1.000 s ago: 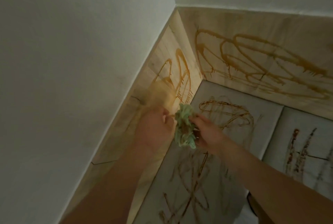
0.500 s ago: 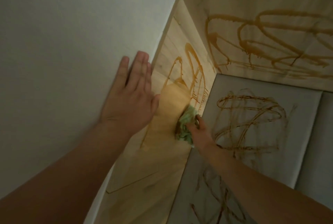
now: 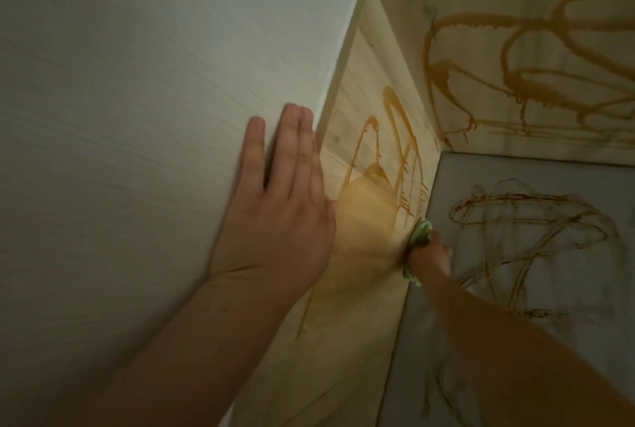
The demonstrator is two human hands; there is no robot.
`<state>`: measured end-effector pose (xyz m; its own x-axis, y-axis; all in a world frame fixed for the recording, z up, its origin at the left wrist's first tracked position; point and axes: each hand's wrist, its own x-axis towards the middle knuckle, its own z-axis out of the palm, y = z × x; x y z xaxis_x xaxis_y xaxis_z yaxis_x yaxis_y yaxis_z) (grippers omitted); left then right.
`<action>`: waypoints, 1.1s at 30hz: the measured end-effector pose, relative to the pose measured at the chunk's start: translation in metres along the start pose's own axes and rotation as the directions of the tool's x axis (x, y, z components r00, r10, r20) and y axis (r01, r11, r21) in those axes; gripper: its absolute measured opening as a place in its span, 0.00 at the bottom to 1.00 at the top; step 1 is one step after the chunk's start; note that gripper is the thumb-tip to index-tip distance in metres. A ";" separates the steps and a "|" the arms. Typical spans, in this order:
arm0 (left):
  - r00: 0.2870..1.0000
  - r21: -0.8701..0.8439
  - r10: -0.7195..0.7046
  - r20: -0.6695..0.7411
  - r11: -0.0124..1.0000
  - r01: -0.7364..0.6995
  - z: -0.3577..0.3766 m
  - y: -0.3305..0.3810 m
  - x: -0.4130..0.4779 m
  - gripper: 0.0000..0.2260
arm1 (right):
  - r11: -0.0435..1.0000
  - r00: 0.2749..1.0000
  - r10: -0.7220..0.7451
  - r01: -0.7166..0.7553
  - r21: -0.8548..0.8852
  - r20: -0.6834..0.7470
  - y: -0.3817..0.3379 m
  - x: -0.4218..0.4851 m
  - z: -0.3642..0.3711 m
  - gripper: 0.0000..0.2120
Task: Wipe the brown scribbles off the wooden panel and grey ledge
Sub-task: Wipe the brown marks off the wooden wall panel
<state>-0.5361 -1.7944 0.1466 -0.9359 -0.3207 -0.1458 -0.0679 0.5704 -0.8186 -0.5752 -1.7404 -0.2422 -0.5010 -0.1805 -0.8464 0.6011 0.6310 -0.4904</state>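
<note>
The wooden panel [image 3: 357, 110] runs down the left side of the corner, with brown scribbles [image 3: 398, 138] high on it and a smeared orange patch [image 3: 364, 220] below them. My right hand [image 3: 431, 254] grips a crumpled green cloth [image 3: 421, 232] and presses it against the panel's lower edge, where it meets the grey ledge [image 3: 563, 289]. The ledge carries dark brown scribbles [image 3: 529, 213]. My left hand [image 3: 281, 206] lies flat, fingers straight, on the white wall at the panel's edge.
A second wooden panel [image 3: 515, 14] at the back right bears large dripping brown loops [image 3: 536, 83]. The white wall [image 3: 137, 117] fills the left of the view. The two panels meet in a tight corner above the ledge.
My left hand left the cloth and went up to lie flat on the white wall. My right hand carried the cloth to the panel and slid it down to the ledge edge.
</note>
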 end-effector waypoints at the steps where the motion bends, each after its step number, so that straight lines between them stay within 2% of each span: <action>1: 1.000 0.001 0.002 0.001 1.000 -0.002 -0.001 0.001 0.001 0.34 | 1.000 0.999 -0.006 0.005 -0.012 -0.034 0.004 0.005 0.000 0.29; 5: 1.000 0.019 0.010 0.007 1.000 -0.010 -0.005 0.003 0.002 0.34 | 0.998 0.998 -0.060 0.060 -0.035 0.020 0.027 0.010 0.012 0.26; 9: 0.999 0.013 0.022 -0.031 1.000 -0.022 0.004 0.006 0.000 0.34 | 1.000 0.998 -0.008 0.010 -0.027 0.062 0.029 0.036 0.013 0.29; 11: 0.999 0.009 0.016 -0.037 1.000 -0.016 0.006 0.007 0.001 0.34 | 0.999 0.997 -0.011 0.007 0.054 0.070 0.014 0.039 0.009 0.29; 16: 1.000 0.024 0.012 -0.020 1.000 -0.011 0.008 0.003 0.000 0.34 | 0.941 0.976 -0.216 0.211 0.264 -0.011 -0.038 -0.004 -0.012 0.24; 20: 1.000 -0.010 -0.004 -0.004 1.000 0.004 0.001 0.003 -0.001 0.34 | 0.835 0.895 -0.445 0.421 0.355 -0.014 -0.073 -0.070 -0.034 0.27; 23: 1.000 -0.026 -0.011 0.001 1.000 0.011 -0.006 0.002 0.000 0.34 | 0.707 0.769 -0.638 0.604 0.368 -0.037 -0.092 -0.126 -0.050 0.21; 25: 1.000 -0.036 -0.014 0.000 0.999 0.014 -0.008 0.002 0.001 0.35 | 0.535 0.592 -0.799 0.780 0.325 -0.105 -0.106 -0.159 -0.061 0.19; 28: 1.000 -0.053 -0.020 0.003 0.998 0.020 -0.009 0.003 0.001 0.36 | 0.240 0.261 -0.951 0.961 0.139 -0.163 -0.125 -0.173 -0.068 0.21; 29: 1.000 -0.057 -0.021 0.005 0.998 0.021 -0.009 0.004 0.002 0.36 | 0.203 0.215 -0.961 0.976 0.084 -0.173 -0.131 -0.165 -0.068 0.20; 30: 1.000 -0.055 -0.022 0.004 0.998 0.022 -0.009 0.004 0.002 0.36 | 0.235 0.241 -0.953 0.970 0.056 -0.185 -0.135 -0.151 -0.067 0.19; 31: 1.000 -0.046 -0.023 -0.001 0.999 0.023 -0.008 0.004 0.002 0.35 | 0.344 0.349 -0.916 0.937 0.062 -0.196 -0.138 -0.133 -0.066 0.18; 33: 1.000 -0.034 -0.021 -0.013 0.999 0.020 -0.006 0.004 0.002 0.35 | 0.665 0.669 -0.718 0.741 0.094 -0.190 -0.139 -0.092 -0.065 0.15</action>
<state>-0.5398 -1.7885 0.1463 -0.9386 -0.3228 -0.1216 -0.0986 0.5889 -0.8022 -0.6535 -1.7626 -0.0826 -0.8855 -0.4305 -0.1746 0.0874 0.2149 -0.9727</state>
